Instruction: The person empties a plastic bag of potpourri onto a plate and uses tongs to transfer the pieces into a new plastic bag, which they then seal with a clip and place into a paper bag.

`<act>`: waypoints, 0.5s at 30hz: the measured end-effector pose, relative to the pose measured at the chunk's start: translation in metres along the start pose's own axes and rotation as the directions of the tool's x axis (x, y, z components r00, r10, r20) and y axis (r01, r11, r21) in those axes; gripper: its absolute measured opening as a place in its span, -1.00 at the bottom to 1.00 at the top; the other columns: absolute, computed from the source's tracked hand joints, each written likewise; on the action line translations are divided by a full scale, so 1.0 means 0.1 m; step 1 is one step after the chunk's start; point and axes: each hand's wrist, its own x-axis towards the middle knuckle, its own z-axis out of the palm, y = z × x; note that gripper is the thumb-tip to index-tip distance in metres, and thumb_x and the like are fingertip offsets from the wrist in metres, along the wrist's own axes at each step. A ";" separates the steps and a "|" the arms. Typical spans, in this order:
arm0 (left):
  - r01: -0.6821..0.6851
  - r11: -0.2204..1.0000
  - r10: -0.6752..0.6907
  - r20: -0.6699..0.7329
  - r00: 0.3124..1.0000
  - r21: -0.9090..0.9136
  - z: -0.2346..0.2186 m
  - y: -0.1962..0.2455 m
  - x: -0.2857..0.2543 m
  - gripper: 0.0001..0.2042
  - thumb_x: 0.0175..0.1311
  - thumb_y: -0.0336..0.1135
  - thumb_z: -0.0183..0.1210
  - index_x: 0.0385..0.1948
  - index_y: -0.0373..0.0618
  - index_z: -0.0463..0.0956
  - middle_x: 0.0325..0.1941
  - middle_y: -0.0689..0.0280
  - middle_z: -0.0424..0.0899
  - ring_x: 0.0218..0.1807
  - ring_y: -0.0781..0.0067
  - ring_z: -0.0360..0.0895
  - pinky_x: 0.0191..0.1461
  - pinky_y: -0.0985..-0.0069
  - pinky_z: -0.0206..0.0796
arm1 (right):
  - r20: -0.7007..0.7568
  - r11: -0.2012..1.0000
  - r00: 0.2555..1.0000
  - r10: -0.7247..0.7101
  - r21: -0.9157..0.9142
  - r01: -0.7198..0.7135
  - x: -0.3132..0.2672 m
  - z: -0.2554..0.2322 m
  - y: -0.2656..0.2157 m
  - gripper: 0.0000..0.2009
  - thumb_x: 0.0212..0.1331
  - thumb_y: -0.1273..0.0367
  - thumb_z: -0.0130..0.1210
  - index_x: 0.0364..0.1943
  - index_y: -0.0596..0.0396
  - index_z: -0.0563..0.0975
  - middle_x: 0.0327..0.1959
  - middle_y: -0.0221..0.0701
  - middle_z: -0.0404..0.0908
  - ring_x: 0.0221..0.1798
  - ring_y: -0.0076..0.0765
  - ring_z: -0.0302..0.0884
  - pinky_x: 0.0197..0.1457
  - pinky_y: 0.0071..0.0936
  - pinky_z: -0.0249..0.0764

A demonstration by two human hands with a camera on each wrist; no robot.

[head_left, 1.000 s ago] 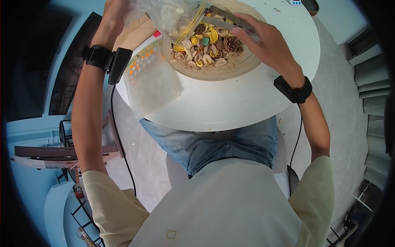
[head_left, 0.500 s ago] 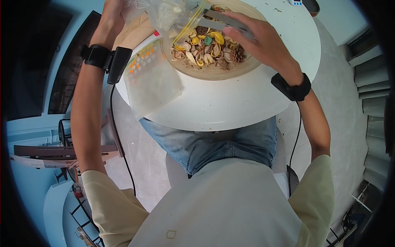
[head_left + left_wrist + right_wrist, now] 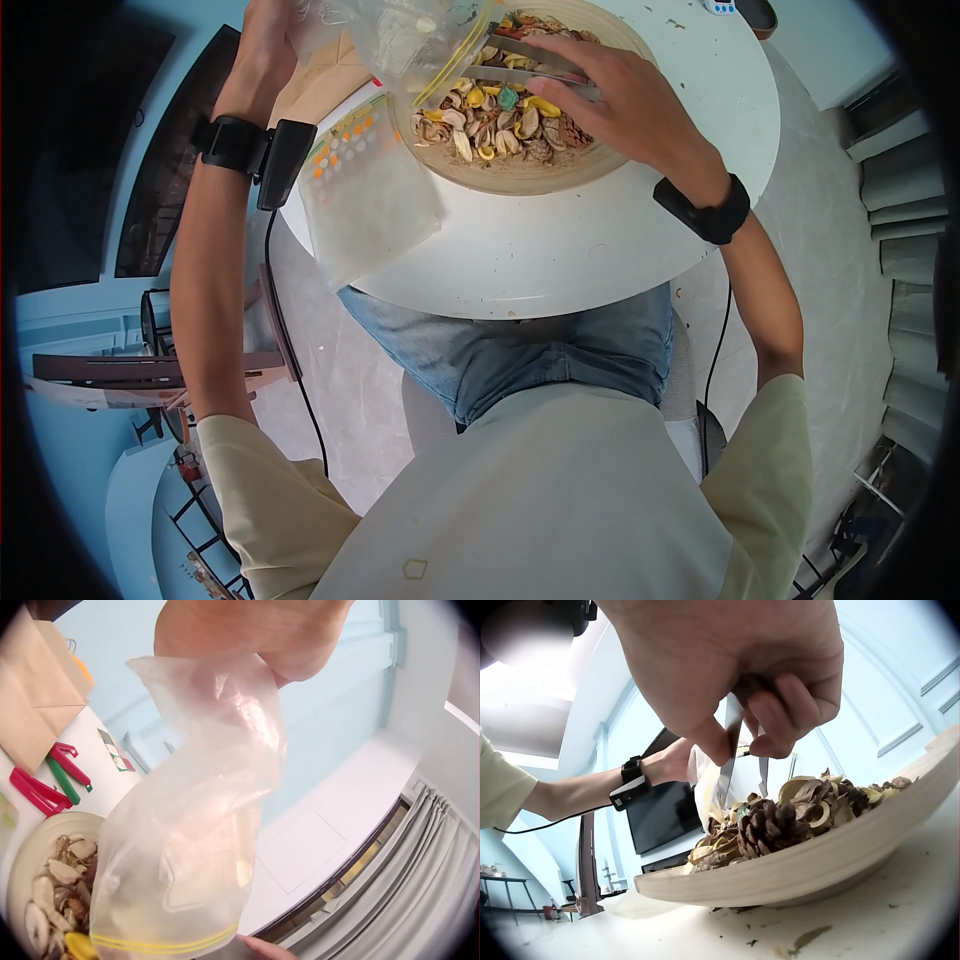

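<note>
My left hand (image 3: 262, 55) grips the gathered end of a clear zip bag (image 3: 187, 832) with a yellow zip line. The bag hangs mouth-down at the left side of a round wooden dish (image 3: 520, 186). Heaped in the dish is potpourri (image 3: 505, 128): dried slices, yellow and teal pieces, and a pine cone (image 3: 769, 829). My right hand (image 3: 640, 105) holds metal tongs (image 3: 525, 76) between thumb and fingers. The tongs' two arms stand apart over the heap, tips at the bag's zip edge. In the right wrist view, the remaining fingers curl above the dish.
On the white table (image 3: 530, 260), a second zip bag (image 3: 370, 210) with orange dots lies flat left of the dish. A brown paper bag (image 3: 41, 690) and red and green clips (image 3: 45, 791) are behind it. A small timer (image 3: 718, 6) stands at the far right.
My right hand and the tongs have shifted left and nearer to me, towards the bag. Pieces of potpourri have moved in the dish. My left hand has drifted slightly left with the bag.
</note>
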 end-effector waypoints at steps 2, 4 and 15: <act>-0.007 1.000 0.007 -0.006 1.000 -0.008 -0.07 -0.01 0.04 -0.57 0.47 -0.14 -0.16 0.26 -0.14 0.35 0.21 0.18 0.51 0.25 0.26 0.42 0.35 0.27 0.22 | -0.038 0.997 0.997 -0.070 -0.012 0.070 0.02 0.08 0.03 -0.55 0.31 0.07 0.06 0.18 -0.03 0.47 -0.07 -0.20 0.64 -0.11 -0.14 0.66 -0.09 -0.29 0.54; -0.015 1.000 0.015 -0.011 1.000 -0.016 -0.15 0.00 0.04 -0.57 0.47 -0.14 -0.17 0.26 -0.14 0.35 0.21 0.19 0.50 0.25 0.26 0.42 0.35 0.27 0.22 | 0.020 0.999 0.999 -0.028 -0.031 0.028 0.01 0.03 -0.03 -0.55 0.31 0.07 0.06 0.18 -0.03 0.48 -0.06 -0.20 0.64 -0.10 -0.14 0.66 -0.09 -0.30 0.54; -0.057 0.996 0.056 -0.027 0.998 -0.065 -0.24 0.01 -0.07 -0.58 0.48 -0.15 -0.17 0.25 -0.14 0.35 0.21 0.19 0.50 0.25 0.26 0.42 0.36 0.27 0.21 | -0.060 1.000 0.998 -0.024 -0.022 0.022 0.01 -0.04 -0.08 -0.58 0.28 0.06 0.06 0.10 -0.03 0.51 -0.22 -0.19 0.66 -0.23 -0.10 0.63 -0.09 -0.22 0.50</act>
